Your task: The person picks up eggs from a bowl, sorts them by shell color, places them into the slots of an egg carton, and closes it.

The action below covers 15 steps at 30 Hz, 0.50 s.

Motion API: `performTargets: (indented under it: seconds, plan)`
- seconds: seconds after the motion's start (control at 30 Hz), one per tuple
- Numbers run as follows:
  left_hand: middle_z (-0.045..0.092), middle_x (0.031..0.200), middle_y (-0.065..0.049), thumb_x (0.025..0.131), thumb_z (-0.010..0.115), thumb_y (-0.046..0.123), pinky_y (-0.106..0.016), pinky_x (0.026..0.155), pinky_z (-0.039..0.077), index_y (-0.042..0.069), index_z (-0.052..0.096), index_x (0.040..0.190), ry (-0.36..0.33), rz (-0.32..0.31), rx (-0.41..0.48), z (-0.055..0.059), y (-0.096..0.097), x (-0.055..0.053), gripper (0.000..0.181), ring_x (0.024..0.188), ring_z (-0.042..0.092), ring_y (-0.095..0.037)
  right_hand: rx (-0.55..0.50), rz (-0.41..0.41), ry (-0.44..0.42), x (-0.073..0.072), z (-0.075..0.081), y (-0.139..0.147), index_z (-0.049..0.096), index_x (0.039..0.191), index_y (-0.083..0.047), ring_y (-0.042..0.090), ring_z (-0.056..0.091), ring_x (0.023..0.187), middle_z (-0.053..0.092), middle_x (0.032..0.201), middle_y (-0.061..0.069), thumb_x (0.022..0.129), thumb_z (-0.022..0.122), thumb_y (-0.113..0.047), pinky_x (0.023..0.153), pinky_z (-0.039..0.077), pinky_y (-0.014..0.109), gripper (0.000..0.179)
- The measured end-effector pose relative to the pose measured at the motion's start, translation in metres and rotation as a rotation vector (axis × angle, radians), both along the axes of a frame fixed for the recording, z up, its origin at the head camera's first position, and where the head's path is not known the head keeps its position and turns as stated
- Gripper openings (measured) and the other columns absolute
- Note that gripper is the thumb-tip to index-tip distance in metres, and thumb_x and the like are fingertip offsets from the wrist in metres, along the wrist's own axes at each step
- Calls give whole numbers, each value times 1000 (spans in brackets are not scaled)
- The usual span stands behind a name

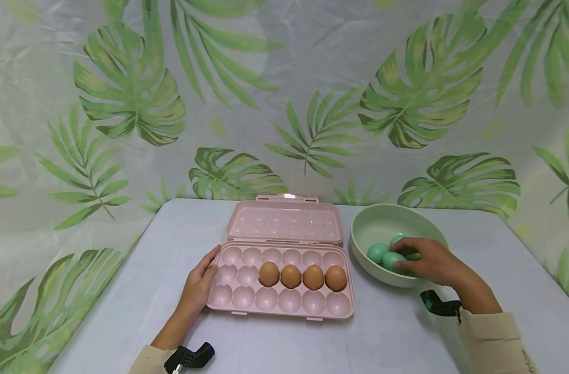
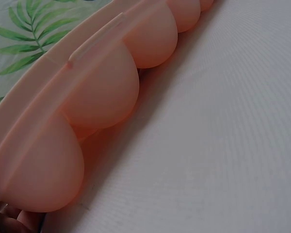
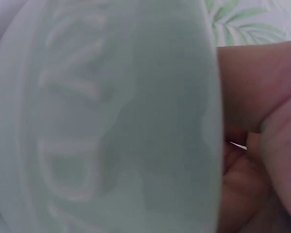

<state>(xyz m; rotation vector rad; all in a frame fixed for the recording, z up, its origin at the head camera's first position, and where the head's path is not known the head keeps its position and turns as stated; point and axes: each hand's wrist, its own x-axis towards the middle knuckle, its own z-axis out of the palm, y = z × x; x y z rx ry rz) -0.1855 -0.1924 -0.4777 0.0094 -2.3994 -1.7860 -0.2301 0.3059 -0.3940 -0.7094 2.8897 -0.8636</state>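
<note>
The person's right hand (image 1: 429,259) reaches down into a pale green bowl (image 1: 386,221), palm down, its thumb and fingers bent around the right side of the nearest green egg (image 1: 391,262); from where I stand I cannot tell whether they have a grip on it. Two more green eggs (image 1: 377,253) show close by, one just to the left and one behind, partly covered by the fingers. Seen from the right wrist, the outside of the bowl carries raised letters, with the hand just over the rim. The left hand (image 1: 201,283) grips the left edge of a pink egg carton (image 1: 266,299), thumb against the rim, and the left wrist view catches a bit of finger beside the rounded undersides of the cups. The carton sits just left of the bowl, its lid (image 1: 284,221) folded back on the far side. Four brown eggs (image 1: 313,277) stand side by side in the four right-hand cups of its middle row. Each wrist wears a small black camera (image 1: 440,305) near a beige sleeve (image 1: 492,332). Under everything is a white-covered worktop (image 1: 359,343), and behind it hangs a pale backdrop (image 1: 312,67) printed with green leaves.
</note>
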Motion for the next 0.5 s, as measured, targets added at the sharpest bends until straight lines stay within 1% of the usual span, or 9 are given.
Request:
performTargets:
  seconds: [0.03,0.1,0.23,0.3,0.5]
  plan:
    - [40,151,-5,101,41,8,-18,112,21,10,42,146,-1,-1,0,0,0,0,46,143,27,-18,-2,-4,3,0,1,0,68,109,-12,31,63,103,68,106,4,84,75,-29,87,50,51,31]
    - [39,151,-5,101,41,8,-17,111,21,10,42,146,-3,-3,2,0,0,0,46,143,27,-17,-4,-10,13,1,1,-1,67,109,-13,31,63,103,68,106,3,84,75,-29,87,50,51,31]
    - [38,152,-8,101,41,8,-5,104,21,7,41,146,9,-14,4,0,0,0,46,143,26,-21,-21,-14,22,2,4,-3,67,111,-14,31,64,105,68,108,4,85,75,-28,88,49,51,31]
    - [38,152,-8,101,41,8,-1,100,21,7,41,146,13,-17,9,0,-1,0,45,143,26,-21,-30,-12,25,2,5,-3,66,112,-14,32,63,105,68,108,4,85,74,-28,87,49,52,31]
    - [39,151,-7,101,41,8,-1,100,21,8,42,146,15,-18,14,-1,-1,0,45,143,26,-20,-42,-9,34,3,7,-6,65,116,-15,31,63,106,67,112,5,87,72,-28,88,49,53,33]
